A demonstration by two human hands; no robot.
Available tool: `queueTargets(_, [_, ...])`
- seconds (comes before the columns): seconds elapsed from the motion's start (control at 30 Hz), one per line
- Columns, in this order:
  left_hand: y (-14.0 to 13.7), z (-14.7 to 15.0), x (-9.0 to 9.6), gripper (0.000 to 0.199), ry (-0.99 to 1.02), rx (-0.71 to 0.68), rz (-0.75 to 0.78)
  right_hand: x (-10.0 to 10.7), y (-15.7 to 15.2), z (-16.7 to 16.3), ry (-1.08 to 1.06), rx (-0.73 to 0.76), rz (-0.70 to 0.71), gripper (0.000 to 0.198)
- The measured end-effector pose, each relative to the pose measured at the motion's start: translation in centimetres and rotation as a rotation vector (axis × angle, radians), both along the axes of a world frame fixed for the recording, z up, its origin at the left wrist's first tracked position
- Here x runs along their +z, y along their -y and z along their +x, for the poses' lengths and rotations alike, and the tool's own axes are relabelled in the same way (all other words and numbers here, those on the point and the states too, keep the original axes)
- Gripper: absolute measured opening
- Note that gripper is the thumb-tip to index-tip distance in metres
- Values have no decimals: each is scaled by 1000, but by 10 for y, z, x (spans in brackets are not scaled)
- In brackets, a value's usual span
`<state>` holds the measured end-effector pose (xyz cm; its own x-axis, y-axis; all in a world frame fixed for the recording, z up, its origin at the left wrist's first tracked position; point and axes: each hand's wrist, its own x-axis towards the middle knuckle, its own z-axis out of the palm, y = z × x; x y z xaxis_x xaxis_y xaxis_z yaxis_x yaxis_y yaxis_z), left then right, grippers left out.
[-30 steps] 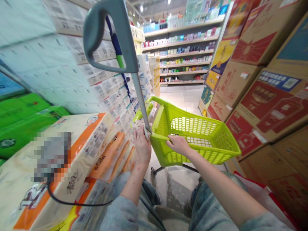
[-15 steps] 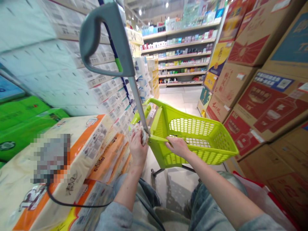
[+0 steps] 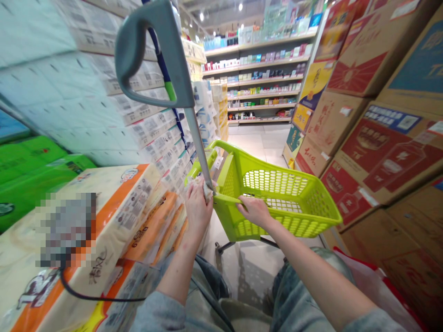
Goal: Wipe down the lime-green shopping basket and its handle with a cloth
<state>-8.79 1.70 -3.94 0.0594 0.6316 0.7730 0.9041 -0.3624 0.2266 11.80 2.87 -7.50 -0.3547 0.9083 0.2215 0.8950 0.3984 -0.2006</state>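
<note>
A lime-green shopping cart [image 3: 228,173] with a perforated basket stands in front of me. From its near left corner a metal pole rises to a grey loop handle [image 3: 182,60]. My left hand [image 3: 200,205] is closed on a crumpled whitish cloth [image 3: 207,190], pressed against the green bar beside the foot of the pole. Part of the cloth is hidden under the fingers. My right hand [image 3: 255,211] grips the near rim of the basket, its fingers curled over the edge.
Stacked tissue packs [image 3: 131,203] rise close on the left, with a blurred-out device and its black cable [image 3: 100,299] on top. Cardboard cartons [image 3: 384,147] line the right side. Shelves of small goods [image 3: 256,78] stand across the aisle's far end.
My left hand has shifted slightly on the bar and now covers more of the cloth. The right hand keeps its grip on the rim. The view has moved a little.
</note>
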Motion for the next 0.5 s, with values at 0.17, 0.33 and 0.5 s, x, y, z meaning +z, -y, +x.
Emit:
queueTargets(0.17, [1, 4, 7, 45, 84, -8, -22, -1, -1, 1, -7, 7, 14, 30])
queueTargets(0.33, [11, 6, 2, 43, 135, -50, -14, -2, 1, 1, -14, 16, 21, 32])
queueTargets(0.5, [17, 1, -20, 53, 157, 15, 13, -3, 4, 1, -28, 32, 18, 32])
